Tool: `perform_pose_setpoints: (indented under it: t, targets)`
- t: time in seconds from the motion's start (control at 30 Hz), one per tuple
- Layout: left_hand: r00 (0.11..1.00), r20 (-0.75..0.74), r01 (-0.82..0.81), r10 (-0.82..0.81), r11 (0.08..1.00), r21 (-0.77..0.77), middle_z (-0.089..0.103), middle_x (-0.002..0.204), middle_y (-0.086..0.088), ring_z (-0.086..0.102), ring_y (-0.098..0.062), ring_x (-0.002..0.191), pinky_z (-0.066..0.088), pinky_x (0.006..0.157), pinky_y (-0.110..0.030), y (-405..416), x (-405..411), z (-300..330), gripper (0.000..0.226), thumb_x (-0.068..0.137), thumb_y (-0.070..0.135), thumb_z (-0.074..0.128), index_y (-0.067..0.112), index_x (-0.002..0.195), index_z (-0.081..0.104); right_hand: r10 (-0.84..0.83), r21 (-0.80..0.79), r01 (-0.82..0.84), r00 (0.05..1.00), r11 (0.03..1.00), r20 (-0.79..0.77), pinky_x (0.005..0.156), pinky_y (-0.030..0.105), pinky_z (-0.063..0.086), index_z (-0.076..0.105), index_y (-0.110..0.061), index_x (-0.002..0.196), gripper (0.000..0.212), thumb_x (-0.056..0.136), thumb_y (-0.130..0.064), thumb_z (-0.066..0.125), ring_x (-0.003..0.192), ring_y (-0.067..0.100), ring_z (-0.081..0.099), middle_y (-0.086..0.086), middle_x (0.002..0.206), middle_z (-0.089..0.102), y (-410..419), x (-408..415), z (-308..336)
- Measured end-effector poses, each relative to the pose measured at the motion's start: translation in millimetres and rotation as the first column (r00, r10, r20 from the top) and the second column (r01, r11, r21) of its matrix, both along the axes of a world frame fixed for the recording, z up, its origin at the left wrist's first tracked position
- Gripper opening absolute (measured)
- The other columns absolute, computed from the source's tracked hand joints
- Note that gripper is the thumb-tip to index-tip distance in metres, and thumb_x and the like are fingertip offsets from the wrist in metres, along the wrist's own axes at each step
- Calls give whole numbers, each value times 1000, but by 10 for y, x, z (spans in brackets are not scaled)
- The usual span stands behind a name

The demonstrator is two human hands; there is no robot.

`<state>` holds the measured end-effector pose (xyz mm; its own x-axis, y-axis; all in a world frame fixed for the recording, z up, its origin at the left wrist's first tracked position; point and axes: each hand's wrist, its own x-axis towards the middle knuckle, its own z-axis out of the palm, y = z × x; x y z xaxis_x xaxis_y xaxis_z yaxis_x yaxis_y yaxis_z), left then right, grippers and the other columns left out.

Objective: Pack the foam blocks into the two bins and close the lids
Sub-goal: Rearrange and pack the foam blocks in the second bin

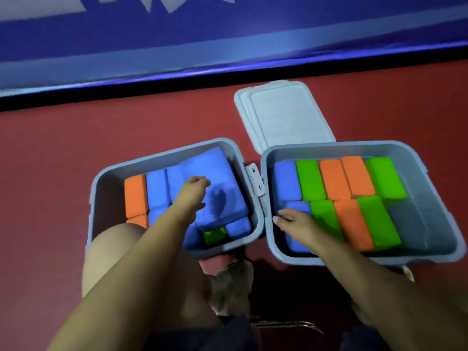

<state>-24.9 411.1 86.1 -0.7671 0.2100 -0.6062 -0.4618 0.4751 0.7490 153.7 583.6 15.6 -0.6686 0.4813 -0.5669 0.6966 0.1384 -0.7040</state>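
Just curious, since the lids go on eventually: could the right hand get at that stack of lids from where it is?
Probably yes. The right hand rests on a blue block in the right bin; the lids lie uncovered on the floor just beyond its far rim.

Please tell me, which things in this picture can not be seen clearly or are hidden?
Head view only:
- Left hand on the big blue block: its fingertips are blurred, so the grip is unclear.
- Blocks low in the left bin: covered by that block and the forearm.
- Near blue block in the right bin: partly covered by the right hand.
- Lids: the stack is overlapped, so the count is unsure.
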Motion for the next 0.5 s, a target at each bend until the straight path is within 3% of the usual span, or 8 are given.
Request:
perform_pose_setpoints:
  t: [0.1,0.2,0.27,0.33,0.43,0.5]
  targets:
    - [985,36,-167,170,983,-75,51,99,-10,47,-26,93,41,78,-33,-185,-175,-187,23,95,23,47,7,111,50,-11,-77,11,1000,997,-3,105,33,41,51,-9,132,49,89,-26,64,122,22,53,12,133,55,-186,-307,73]
    - [953,99,-274,286,954,-123,51,118,-13,50,-31,104,42,85,-36,-216,-315,-305,46,96,28,44,3,134,43,-29,-174,32,999,984,22,101,28,38,36,-16,144,63,89,-30,63,128,21,46,9,143,44,-321,-566,98]
    - [920,210,-321,331,943,-81,45,117,-7,42,-27,102,33,84,-34,-213,-376,-368,48,99,32,40,6,140,37,-51,-248,64,997,967,60,105,33,38,28,-20,148,72,88,-35,64,131,22,43,6,147,38,-390,-687,65]
    - [887,298,-346,353,935,-78,44,132,-6,42,-27,109,32,89,-36,-212,-388,-409,51,101,35,36,10,144,32,-87,-316,112,992,942,93,101,34,37,24,-22,149,74,88,-35,64,132,21,41,1,148,36,-456,-753,-11]
    - [846,397,-343,355,934,-103,45,137,-11,45,-31,121,35,97,-48,-238,-410,-522,50,98,39,37,9,138,39,-153,-384,196,978,902,140,97,34,31,22,-23,150,74,89,-33,62,135,18,38,-4,151,34,-543,-789,-136]
    - [834,454,-307,313,947,-90,51,126,-12,50,-30,116,38,93,-44,-244,-420,-553,39,97,37,40,4,116,49,-199,-414,249,967,875,161,98,37,32,30,-25,147,66,90,-32,62,132,19,40,-6,148,39,-590,-792,-225]
